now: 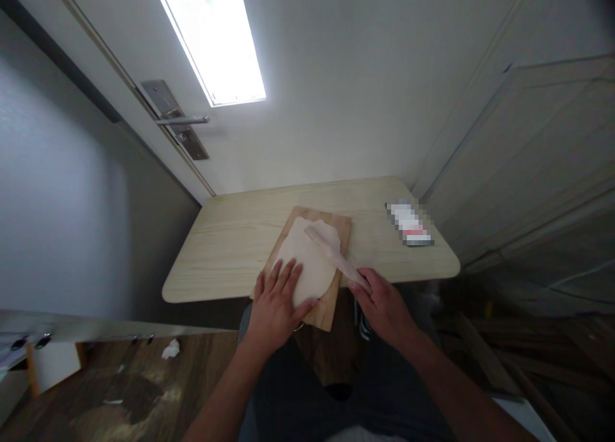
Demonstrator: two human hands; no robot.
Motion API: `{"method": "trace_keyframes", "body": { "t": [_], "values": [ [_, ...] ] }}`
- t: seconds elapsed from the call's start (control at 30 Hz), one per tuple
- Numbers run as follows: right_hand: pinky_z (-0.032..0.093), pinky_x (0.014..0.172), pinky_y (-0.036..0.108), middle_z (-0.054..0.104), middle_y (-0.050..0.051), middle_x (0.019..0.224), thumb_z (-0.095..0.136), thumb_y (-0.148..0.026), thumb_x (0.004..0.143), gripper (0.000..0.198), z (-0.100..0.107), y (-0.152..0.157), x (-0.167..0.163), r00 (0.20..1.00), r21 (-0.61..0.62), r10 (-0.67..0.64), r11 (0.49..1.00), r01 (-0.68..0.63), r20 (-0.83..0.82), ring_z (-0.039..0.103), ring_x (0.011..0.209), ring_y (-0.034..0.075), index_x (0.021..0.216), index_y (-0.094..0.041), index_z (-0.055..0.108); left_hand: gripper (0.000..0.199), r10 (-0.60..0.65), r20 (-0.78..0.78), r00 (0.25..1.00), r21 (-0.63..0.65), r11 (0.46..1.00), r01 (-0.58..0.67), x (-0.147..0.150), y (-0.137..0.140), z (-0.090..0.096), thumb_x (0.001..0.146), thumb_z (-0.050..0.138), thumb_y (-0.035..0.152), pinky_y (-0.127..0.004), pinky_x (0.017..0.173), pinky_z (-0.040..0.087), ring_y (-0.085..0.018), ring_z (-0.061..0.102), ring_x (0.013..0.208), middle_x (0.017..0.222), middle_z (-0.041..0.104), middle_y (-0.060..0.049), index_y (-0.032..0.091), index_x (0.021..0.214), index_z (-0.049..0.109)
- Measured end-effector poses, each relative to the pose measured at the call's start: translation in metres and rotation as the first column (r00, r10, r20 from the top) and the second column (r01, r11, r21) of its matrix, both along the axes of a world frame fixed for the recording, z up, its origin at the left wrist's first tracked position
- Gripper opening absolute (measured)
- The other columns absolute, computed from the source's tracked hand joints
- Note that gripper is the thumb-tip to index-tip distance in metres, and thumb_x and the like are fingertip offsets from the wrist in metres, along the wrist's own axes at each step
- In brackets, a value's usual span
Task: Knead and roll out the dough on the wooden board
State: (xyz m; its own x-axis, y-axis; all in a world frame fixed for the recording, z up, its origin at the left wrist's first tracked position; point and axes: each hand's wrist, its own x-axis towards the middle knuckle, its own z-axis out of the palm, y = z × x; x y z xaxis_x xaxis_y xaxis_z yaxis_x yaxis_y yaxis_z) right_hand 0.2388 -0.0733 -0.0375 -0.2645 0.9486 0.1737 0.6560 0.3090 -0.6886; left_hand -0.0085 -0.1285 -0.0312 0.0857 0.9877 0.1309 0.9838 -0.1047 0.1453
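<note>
A flat sheet of pale dough [307, 262] covers most of a wooden cutting board [323, 314], whose near corner juts past the table's front edge. My left hand [275, 302] lies palm down over the dough's lower left edge, fingers spread and holding nothing. In my right hand [382, 304] is one end of a thin wooden rolling pin [339, 259], gripped beyond the board's right side. The pin slants up and left, its far end over the upper part of the dough. Whether it presses on the dough, I cannot tell.
The narrow light-wood table [216, 250] stands against a white door with a metal handle [185, 120]. A phone [409, 223], its screen blurred out, lies on the table's right side. Crumpled white paper [171, 349] is on the floor at left; wooden slats [485, 355] stand lower right.
</note>
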Motion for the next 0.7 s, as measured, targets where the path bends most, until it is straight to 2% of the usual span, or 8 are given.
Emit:
{"method": "trace_keyframes", "body": {
  "t": [0.17,0.3,0.4,0.5,0.6,0.7],
  "values": [
    [0.046,0.077,0.033,0.069,0.005,0.093,0.047,-0.045,0.095,0.029,0.01,-0.017,0.005,0.997,-0.215,0.042,0.975,-0.057,-0.07,0.064,0.084,0.022,0.105,-0.021,0.06,0.071,-0.039,0.01,0.999,-0.006,0.999,0.039,-0.012,0.0,0.002,0.091,0.046,0.065,-0.06,0.12,0.019,-0.031,0.023,0.15,0.159,0.036,-0.003,0.034,0.153,0.032],
    [0.045,0.078,0.032,0.068,0.005,0.095,0.048,-0.044,0.094,0.028,0.015,-0.021,0.006,0.996,-0.294,0.059,0.953,-0.077,-0.071,0.064,0.087,0.022,0.105,-0.021,0.06,0.058,-0.038,0.081,0.996,-0.042,0.998,0.041,-0.016,0.012,0.018,0.092,0.049,0.062,-0.064,0.117,0.022,-0.032,0.034,0.145,0.153,0.045,-0.004,0.031,0.141,0.049],
    [0.046,0.079,0.032,0.069,0.006,0.095,0.046,-0.043,0.095,0.029,0.015,-0.023,0.003,0.995,-0.312,0.066,0.946,-0.087,-0.077,0.064,0.087,0.022,0.107,-0.021,0.06,0.043,0.029,0.178,0.984,0.036,0.999,-0.036,-0.009,0.04,0.03,0.097,0.046,0.052,-0.061,0.115,0.027,-0.028,0.045,0.137,0.147,0.051,-0.007,0.028,0.13,0.057],
    [0.046,0.082,0.033,0.069,0.007,0.097,0.047,-0.042,0.095,0.028,0.015,-0.024,-0.001,0.994,-0.297,0.086,0.95,-0.102,-0.067,0.065,0.09,0.022,0.108,-0.021,0.061,0.04,-0.046,0.237,0.971,0.152,0.988,0.01,0.003,0.079,0.033,0.101,0.04,0.041,-0.048,0.114,0.034,-0.022,0.045,0.137,0.145,0.053,-0.009,0.023,0.134,0.053],
    [0.046,0.083,0.034,0.07,0.007,0.098,0.049,-0.041,0.094,0.027,0.016,-0.023,-0.003,0.995,-0.284,0.093,0.953,-0.103,-0.046,0.065,0.092,0.023,0.109,-0.021,0.062,0.042,-0.053,0.158,0.986,0.125,0.992,0.033,0.015,0.113,0.026,0.101,0.039,0.038,-0.05,0.116,0.031,-0.024,0.039,0.141,0.151,0.047,-0.009,0.024,0.139,0.048],
    [0.046,0.083,0.034,0.07,0.006,0.099,0.053,-0.042,0.092,0.028,0.016,-0.022,0.001,0.998,-0.285,0.065,0.956,-0.068,-0.018,0.066,0.091,0.023,0.111,-0.022,0.061,0.043,-0.111,0.073,0.991,0.073,0.992,0.106,0.02,0.129,0.019,0.102,0.034,0.04,-0.055,0.117,0.027,-0.026,0.034,0.144,0.154,0.042,-0.005,0.029,0.142,0.045]
  ]
}}
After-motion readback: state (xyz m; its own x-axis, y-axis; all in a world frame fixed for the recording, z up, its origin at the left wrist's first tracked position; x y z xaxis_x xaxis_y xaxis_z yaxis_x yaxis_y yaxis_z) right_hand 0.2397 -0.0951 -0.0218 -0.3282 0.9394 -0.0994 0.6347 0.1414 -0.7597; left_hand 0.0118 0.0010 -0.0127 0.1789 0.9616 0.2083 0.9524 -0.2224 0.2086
